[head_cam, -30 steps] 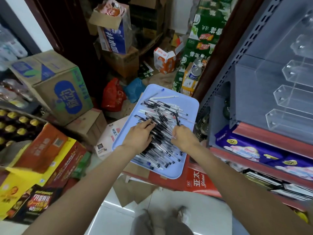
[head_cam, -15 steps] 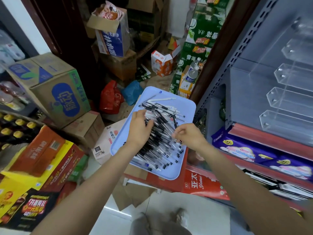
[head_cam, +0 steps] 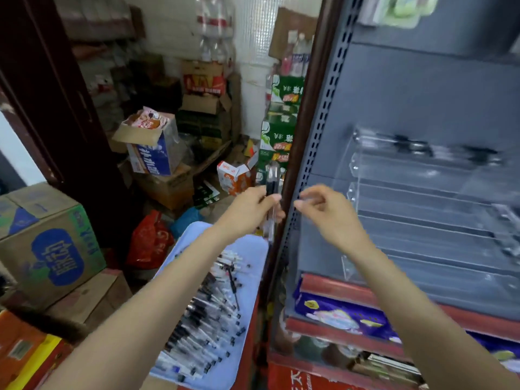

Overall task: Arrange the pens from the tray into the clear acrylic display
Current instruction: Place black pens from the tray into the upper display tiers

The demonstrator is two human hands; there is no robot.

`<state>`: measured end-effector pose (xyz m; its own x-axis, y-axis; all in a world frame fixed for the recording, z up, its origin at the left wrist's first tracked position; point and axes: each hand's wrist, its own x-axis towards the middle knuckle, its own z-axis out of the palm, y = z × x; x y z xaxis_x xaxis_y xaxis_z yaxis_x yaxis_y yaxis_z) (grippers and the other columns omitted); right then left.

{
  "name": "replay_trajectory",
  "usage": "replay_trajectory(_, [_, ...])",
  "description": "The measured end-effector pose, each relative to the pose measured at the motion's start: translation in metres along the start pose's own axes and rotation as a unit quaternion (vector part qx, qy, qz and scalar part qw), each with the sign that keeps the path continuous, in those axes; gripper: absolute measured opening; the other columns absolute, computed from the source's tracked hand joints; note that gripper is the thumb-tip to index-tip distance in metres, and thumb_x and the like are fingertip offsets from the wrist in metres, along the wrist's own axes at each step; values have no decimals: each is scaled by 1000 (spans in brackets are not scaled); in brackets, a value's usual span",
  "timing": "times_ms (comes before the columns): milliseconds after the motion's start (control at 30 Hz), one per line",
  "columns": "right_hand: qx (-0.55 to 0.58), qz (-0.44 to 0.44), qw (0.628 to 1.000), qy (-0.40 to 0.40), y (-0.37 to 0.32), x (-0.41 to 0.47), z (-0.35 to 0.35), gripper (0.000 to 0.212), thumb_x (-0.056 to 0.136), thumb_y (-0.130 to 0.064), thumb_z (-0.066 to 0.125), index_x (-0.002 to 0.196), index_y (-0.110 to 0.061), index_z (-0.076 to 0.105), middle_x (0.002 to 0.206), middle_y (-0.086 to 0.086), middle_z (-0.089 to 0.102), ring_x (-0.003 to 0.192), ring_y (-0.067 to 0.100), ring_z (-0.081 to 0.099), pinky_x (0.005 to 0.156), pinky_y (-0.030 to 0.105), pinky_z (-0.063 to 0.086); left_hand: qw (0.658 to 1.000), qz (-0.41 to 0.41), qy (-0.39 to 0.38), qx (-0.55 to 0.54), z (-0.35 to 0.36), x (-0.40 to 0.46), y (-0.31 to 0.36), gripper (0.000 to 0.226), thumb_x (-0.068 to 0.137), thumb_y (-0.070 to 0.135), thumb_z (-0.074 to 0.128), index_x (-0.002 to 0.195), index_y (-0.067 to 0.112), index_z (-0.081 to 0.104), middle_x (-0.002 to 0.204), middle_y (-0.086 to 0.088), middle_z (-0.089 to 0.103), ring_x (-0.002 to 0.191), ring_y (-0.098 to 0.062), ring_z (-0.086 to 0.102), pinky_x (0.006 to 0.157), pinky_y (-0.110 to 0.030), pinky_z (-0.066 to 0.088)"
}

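Left hand [head_cam: 251,209] grips a small bunch of pens [head_cam: 271,190] upright, fingers and thumb curled round the barrels, caps pointing up, raised above the far end of the tray [head_cam: 247,266]. Right hand [head_cam: 323,208] is just beside it, fingers loosely curled with thumb and forefinger near together; something clear may be pinched there, but blur prevents a firm finding. Judged step: transfer, with pens lifted and about to pass to the clear acrylic display [head_cam: 422,209] mounted on the grey shelving at right. Its tiered troughs appear mostly unfilled; two dark blurred items sit on the top tier. Next move, in my assessment, calls for taking pens from the bunch and laying them flat along one trough. Most stock remains heaped on the tray below the forearms. Obstruction noted: the brown upright post [head_cam: 306,130] stands directly between the hands and must be cleared. Surroundings: cardboard boxes [head_cam: 53,243], a red bag [head_cam: 149,243] and purple packets [head_cam: 337,313] beneath the display.
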<state>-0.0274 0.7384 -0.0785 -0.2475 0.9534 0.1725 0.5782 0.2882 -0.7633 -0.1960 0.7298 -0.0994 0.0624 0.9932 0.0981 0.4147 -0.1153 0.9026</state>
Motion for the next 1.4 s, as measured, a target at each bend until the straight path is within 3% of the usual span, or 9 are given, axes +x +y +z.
replay_trajectory(133, [132,-44,990,16,9,30,-81,35,93,-13,56,126,-25,53,92,-4,61,77,10,61,62,23,48,987,68,-91,117,30,44,58,24,99,25,43,75,21,49,69,4,62,56,1,60,54,-12,43])
replay_trajectory(267, [144,-105,983,41,27,55,-139,16,87,5,58,91,-9,64,76,2,63,61,-3,60,60,8,47,969,113,-110,192,60,89,104,19,97,27,47,79,23,50,66,7,60,56,-3,57,54,-9,40])
replay_trajectory(367, [167,-113,975,88,47,67,-173,12,82,9,62,87,-1,66,72,2,63,57,-5,61,62,6,48,960,144,-77,228,76,119,127,25,97,32,45,88,13,57,65,5,61,59,-8,59,59,-12,43])
replay_trajectory(533, [213,-67,956,193,90,94,-230,25,83,1,64,70,-20,66,67,-9,68,61,1,66,67,10,50,909,143,148,362,86,152,141,35,99,40,33,103,10,52,72,-8,64,65,-30,61,57,-40,51])
replay_trajectory(700, [234,-37,955,178,120,119,-249,24,88,-2,59,73,-19,65,79,-4,68,63,2,68,81,19,52,934,106,141,309,106,167,145,26,101,22,29,100,4,48,77,-12,52,74,-35,55,63,-37,37])
replay_trajectory(867, [140,-29,979,145,131,138,-246,19,88,-4,60,78,-18,67,81,1,69,75,14,69,87,28,51,925,148,144,320,113,178,146,33,100,14,33,125,6,53,91,-11,54,81,-29,53,69,-31,36])
replay_trajectory(1067, [-46,-59,995,72,130,144,-247,6,81,-6,70,80,-12,71,81,3,70,79,15,63,70,11,43,934,166,146,282,115,182,147,27,98,14,44,122,10,54,89,-4,67,62,-10,56,57,-12,42])
replay_trajectory(1200, [-116,-58,991,31,123,150,-248,3,80,-10,72,78,-10,74,80,2,70,81,12,62,76,16,40,933,164,165,276,115,183,148,16,93,18,55,106,10,60,95,-4,71,89,-19,66,84,-28,50])
replay_trajectory(1400, [-151,-38,988,-13,116,157,-248,5,82,-13,70,82,-11,75,80,-1,68,81,6,56,61,13,38,929,154,147,303,119,185,150,17,90,20,59,103,14,69,102,-4,70,99,-18,63,93,-32,48])
